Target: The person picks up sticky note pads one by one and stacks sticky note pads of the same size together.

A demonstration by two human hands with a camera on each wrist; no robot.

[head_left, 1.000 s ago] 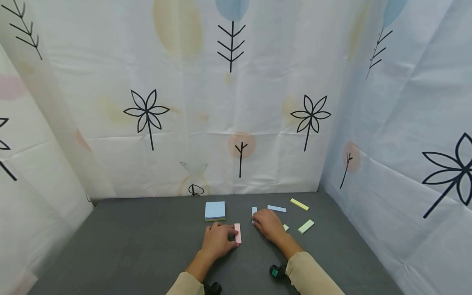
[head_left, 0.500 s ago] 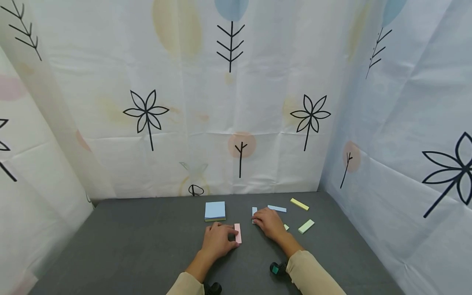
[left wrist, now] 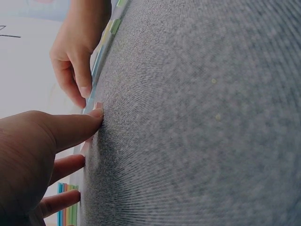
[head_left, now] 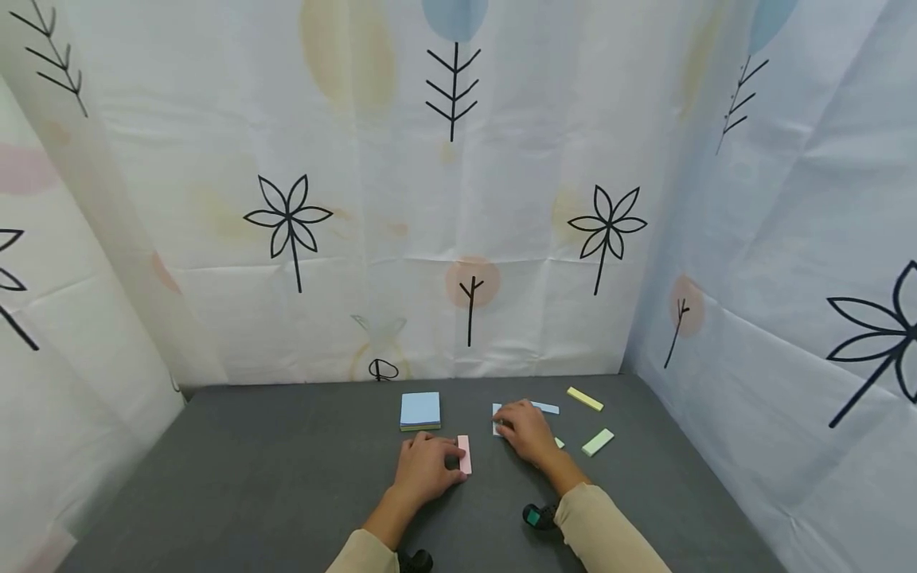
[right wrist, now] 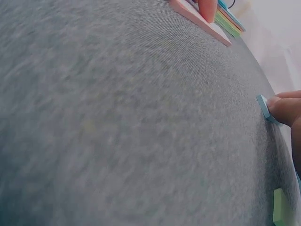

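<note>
Thumb and fingers of my left hand point(head_left: 424, 468) grip a narrow pink sticky-note pad point(head_left: 465, 455) flat on the grey table. In the left wrist view the thumb presses one end of the pink pad point(left wrist: 99, 105). My right hand point(head_left: 532, 434) pinches a narrow light-blue sticky-note pad point(head_left: 496, 430), right of the pink one. The right wrist view shows the thumb against the blue pad point(right wrist: 265, 109); its far side is hidden. Behind the left hand sits a square stack of sticky notes point(head_left: 419, 409), blue on top with other colours below.
Right of the right hand lie another blue strip point(head_left: 548, 408), a yellow strip point(head_left: 585, 399) and a green strip point(head_left: 598, 442). A small green piece point(head_left: 559, 443) shows partly behind the right wrist. Patterned white cloth point(head_left: 387, 302) walls the grey table point(head_left: 251, 477) at the back and sides.
My right hand has shifted slightly away from me at the blue pad and now covers the left end of the blue strip behind. The left hand stays on the pink pad.
</note>
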